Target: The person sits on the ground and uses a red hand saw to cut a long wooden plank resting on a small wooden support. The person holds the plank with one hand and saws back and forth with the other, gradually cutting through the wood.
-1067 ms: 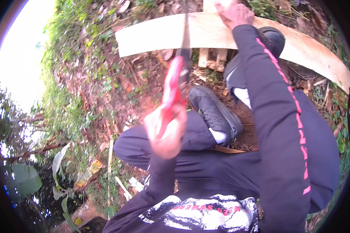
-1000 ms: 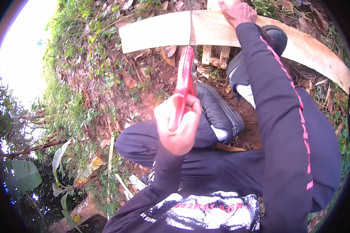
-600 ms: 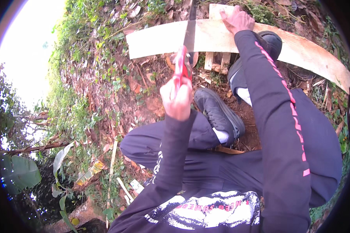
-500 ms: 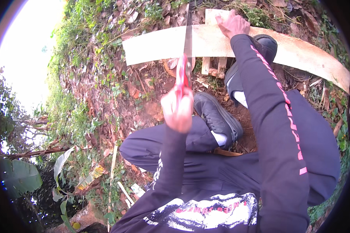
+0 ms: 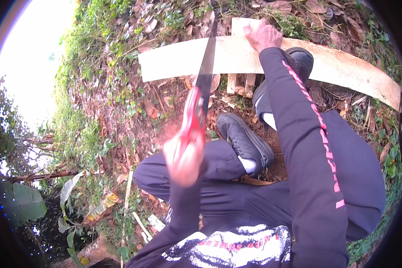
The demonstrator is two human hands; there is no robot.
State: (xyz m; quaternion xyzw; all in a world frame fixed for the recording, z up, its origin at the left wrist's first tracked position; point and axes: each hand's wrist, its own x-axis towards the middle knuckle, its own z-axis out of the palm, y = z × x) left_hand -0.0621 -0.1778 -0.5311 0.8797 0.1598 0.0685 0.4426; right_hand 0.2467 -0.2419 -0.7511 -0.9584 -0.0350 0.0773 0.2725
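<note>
My left hand [image 5: 184, 156], slightly blurred, is wrapped round the red handle of a handsaw [image 5: 204, 76]. The saw's dark blade slants up across a long pale wooden board [image 5: 174, 58], its tip beyond the far edge. To the right of the blade, my right hand [image 5: 264, 35] has its fingers curled at the board's far edge, pressing there. Under the board lies a wooden support [image 5: 239, 23], which pokes out at the far side and shows two short ends on the near side. My right shoe [image 5: 299, 62] is on top of the board.
My other shoe [image 5: 243, 136] rests on bare soil near the support. Dry leaves and low green plants [image 5: 89, 134] cover the ground at left. Thin wood strips [image 5: 140, 225] lie at lower left, near a broad banana leaf [image 5: 24, 203].
My left hand has pulled the saw back toward me and to the left, so the blade now slants more. My right hand keeps its place on the board; the whole view has shifted slightly.
</note>
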